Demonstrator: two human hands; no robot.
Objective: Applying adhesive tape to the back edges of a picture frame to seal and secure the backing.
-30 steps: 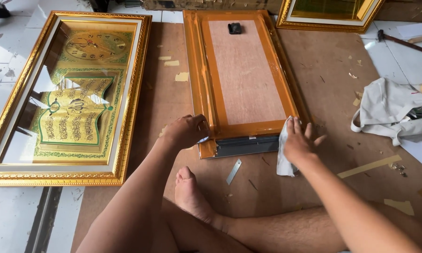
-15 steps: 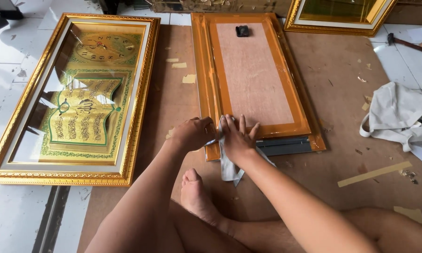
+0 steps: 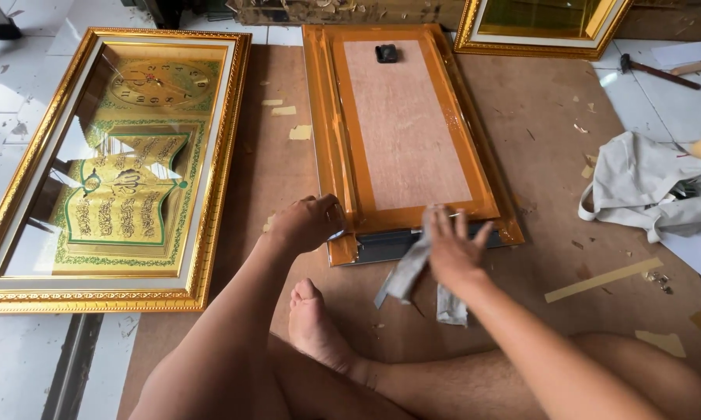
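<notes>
The left hand is curled into a loose fist, fingers drawn together and knuckles up, clamped on the near left corner of the face-down rectangular picture frame with orange tape round its plywood back. To the left of that hand, well apart, lies a large gold-moulded framed clock picture with green and gold calligraphy under glass, resting half on the brown hardboard sheet and half on white floor tiles. Just below the hand a bare foot rests on the board.

The right hand lies flat with fingers spread apart, pressing a crumpled grey cloth against the frame's near edge, where a dark strip shows under the tape; the cloth hangs down from under the palm on both sides of the wrist. Up the frame from this hand, near its far end, sits a small black clock mechanism. To the right of the hand lie a strip of tan tape on the board, a heap of off-white fabric, and far off a hammer beside another gold frame.

Half a second ago the right hand was pressed close against the left at the frame's near left corner; it has since slid rightwards along the near edge, taking the cloth with it, while the left hand has kept its hold on the corner
</notes>
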